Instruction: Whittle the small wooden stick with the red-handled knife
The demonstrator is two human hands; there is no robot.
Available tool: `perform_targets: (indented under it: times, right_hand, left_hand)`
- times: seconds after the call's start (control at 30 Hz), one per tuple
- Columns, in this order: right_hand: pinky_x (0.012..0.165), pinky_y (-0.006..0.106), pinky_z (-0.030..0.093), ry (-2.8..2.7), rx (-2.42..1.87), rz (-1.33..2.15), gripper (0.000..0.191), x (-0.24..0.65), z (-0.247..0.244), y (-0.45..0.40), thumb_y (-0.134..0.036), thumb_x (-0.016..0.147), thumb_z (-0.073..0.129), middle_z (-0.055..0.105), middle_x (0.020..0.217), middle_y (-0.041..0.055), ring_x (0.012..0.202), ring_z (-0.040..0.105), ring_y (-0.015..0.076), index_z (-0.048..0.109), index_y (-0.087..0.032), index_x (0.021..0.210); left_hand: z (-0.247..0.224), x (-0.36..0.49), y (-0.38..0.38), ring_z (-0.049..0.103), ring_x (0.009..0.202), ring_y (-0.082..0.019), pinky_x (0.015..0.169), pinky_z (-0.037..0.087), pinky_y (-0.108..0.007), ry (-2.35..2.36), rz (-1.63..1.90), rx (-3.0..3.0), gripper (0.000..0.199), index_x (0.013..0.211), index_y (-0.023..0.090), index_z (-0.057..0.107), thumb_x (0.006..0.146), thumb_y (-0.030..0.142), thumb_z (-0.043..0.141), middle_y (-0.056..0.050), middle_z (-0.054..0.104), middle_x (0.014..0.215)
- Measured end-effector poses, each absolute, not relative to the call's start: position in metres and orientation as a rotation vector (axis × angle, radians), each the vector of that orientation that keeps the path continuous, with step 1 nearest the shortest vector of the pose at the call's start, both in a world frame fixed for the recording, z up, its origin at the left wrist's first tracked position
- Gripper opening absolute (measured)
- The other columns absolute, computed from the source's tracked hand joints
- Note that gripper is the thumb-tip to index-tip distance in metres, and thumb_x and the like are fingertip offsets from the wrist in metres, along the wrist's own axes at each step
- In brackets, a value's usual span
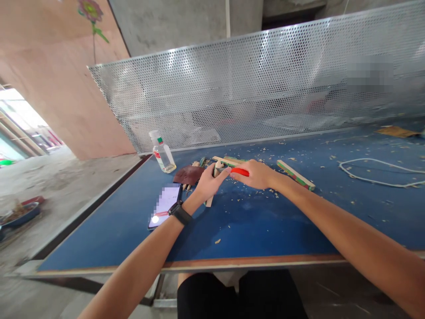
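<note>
A small piece of pale wood (218, 166) is gripped in my left hand (207, 182), whose fingers partly cover it. My right hand (255, 173) is wrapped round the red handle of a knife (240, 171). The knife's blade meets the wood between my hands, and my left thumb rests close to the handle's front end. Just left of my left hand lies a dark brown piece of material (188, 175), with small wooden pieces or tools (187, 187) beside it. Beneath my left wrist, the end of a light wood strip (209, 202) shows.
A phone (165, 204) with a lit screen lies left. Behind it stands a clear bottle (163, 153). Painted wood strips (296, 175) and shavings (217, 241) are scattered over the blue table (133, 248). A white cord (381, 160) lies right; a perforated metal panel (232, 93) borders the back.
</note>
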State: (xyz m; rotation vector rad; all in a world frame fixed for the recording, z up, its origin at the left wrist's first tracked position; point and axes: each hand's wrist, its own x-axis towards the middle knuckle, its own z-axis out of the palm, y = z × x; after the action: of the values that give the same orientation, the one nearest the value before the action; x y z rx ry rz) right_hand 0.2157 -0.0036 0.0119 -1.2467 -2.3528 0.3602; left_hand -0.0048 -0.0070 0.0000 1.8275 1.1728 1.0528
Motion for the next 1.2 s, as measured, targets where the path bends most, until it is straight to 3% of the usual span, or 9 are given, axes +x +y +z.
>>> perform_targets:
  times: [0.17, 0.33, 0.47, 0.67, 0.77, 0.83, 0.93, 1.03, 1.2]
  right_hand:
    - [0.062, 0.035, 0.034, -2.307, -1.315, 0.275, 0.057, 0.213, 0.016, -0.007, -0.072, 0.102, 0.045, 0.071, 0.073, 0.0051, 0.061, 0.057, 0.0190, 0.069, -0.024, 0.082]
    - [0.061, 0.034, 0.032, -2.258, -1.425, 0.098, 0.059, 0.207, 0.017, -0.010, -0.074, 0.100, 0.044, 0.074, 0.077, 0.0065, 0.064, 0.060, 0.0220, 0.079, -0.028, 0.104]
    - [0.060, 0.034, 0.030, -2.218, -1.497, -0.036, 0.063, 0.201, 0.014, -0.010, -0.075, 0.101, 0.040, 0.074, 0.078, 0.0085, 0.067, 0.062, 0.0248, 0.080, -0.029, 0.117]
    - [0.060, 0.034, 0.031, -2.175, -1.517, 0.020, 0.063, 0.202, 0.014, -0.009, -0.074, 0.102, 0.037, 0.072, 0.075, 0.0078, 0.065, 0.060, 0.0248, 0.078, -0.030, 0.120]
    - [0.062, 0.034, 0.034, -2.228, -1.428, 0.154, 0.058, 0.208, 0.014, -0.006, -0.072, 0.101, 0.043, 0.071, 0.074, 0.0060, 0.064, 0.058, 0.0226, 0.078, -0.028, 0.114]
    - [0.063, 0.035, 0.035, -2.269, -1.340, 0.251, 0.055, 0.211, 0.014, -0.005, -0.070, 0.102, 0.045, 0.070, 0.074, 0.0052, 0.064, 0.057, 0.0208, 0.076, -0.025, 0.100]
    - [0.063, 0.035, 0.035, -2.297, -1.248, 0.369, 0.056, 0.215, 0.013, -0.003, -0.070, 0.103, 0.046, 0.066, 0.070, 0.0037, 0.062, 0.054, 0.0180, 0.064, -0.023, 0.079]
    - [0.062, 0.035, 0.033, -2.308, -1.176, 0.454, 0.056, 0.218, 0.011, 0.000, -0.071, 0.103, 0.047, 0.060, 0.066, 0.0011, 0.059, 0.048, 0.0159, 0.058, -0.023, 0.076]
    - [0.059, 0.035, 0.031, -2.328, -1.051, 0.550, 0.059, 0.220, 0.007, 0.005, -0.072, 0.103, 0.047, 0.053, 0.064, -0.0010, 0.058, 0.043, 0.0148, 0.053, -0.023, 0.070]
  left_hand:
    - [0.001, -0.005, -0.005, 0.043, 0.048, -0.009, 0.049, 0.035, -0.025, 1.151, 1.094, 1.843, 0.043, 0.088, 0.022, 0.051, 0.095, 0.061, 0.068, 0.008, 0.045, 0.058]
    - [0.004, -0.006, -0.001, 0.041, 0.042, -0.008, 0.043, 0.032, -0.024, 1.121, 1.103, 1.796, 0.044, 0.090, 0.023, 0.052, 0.094, 0.062, 0.072, 0.009, 0.043, 0.055]
    - [0.006, -0.004, -0.003, 0.041, 0.041, -0.008, 0.041, 0.032, -0.024, 1.187, 1.112, 1.730, 0.041, 0.087, 0.023, 0.051, 0.097, 0.058, 0.069, 0.009, 0.042, 0.055]
    - [0.002, -0.004, -0.001, 0.039, 0.039, -0.007, 0.039, 0.033, -0.024, 1.184, 1.109, 1.739, 0.042, 0.086, 0.024, 0.047, 0.100, 0.059, 0.064, 0.009, 0.041, 0.055]
    - [0.000, -0.006, 0.000, 0.042, 0.041, -0.008, 0.041, 0.035, -0.024, 1.183, 1.085, 1.769, 0.046, 0.083, 0.024, 0.045, 0.096, 0.060, 0.069, 0.009, 0.042, 0.054]
    - [-0.001, -0.006, -0.001, 0.044, 0.042, -0.008, 0.042, 0.037, -0.024, 1.161, 1.084, 1.791, 0.045, 0.083, 0.023, 0.046, 0.096, 0.060, 0.069, 0.009, 0.044, 0.055]
    - [0.000, -0.007, -0.003, 0.047, 0.043, -0.008, 0.044, 0.043, -0.024, 1.094, 1.067, 1.804, 0.043, 0.091, 0.022, 0.051, 0.094, 0.060, 0.070, 0.009, 0.047, 0.058]
    - [0.001, -0.010, -0.002, 0.051, 0.045, -0.009, 0.047, 0.050, -0.025, 1.004, 1.026, 1.789, 0.046, 0.101, 0.021, 0.054, 0.091, 0.062, 0.074, 0.010, 0.049, 0.060]
    - [0.000, -0.013, 0.000, 0.050, 0.040, -0.008, 0.041, 0.042, -0.023, 0.957, 0.934, 1.785, 0.048, 0.105, 0.024, 0.052, 0.091, 0.064, 0.074, 0.010, 0.050, 0.058]
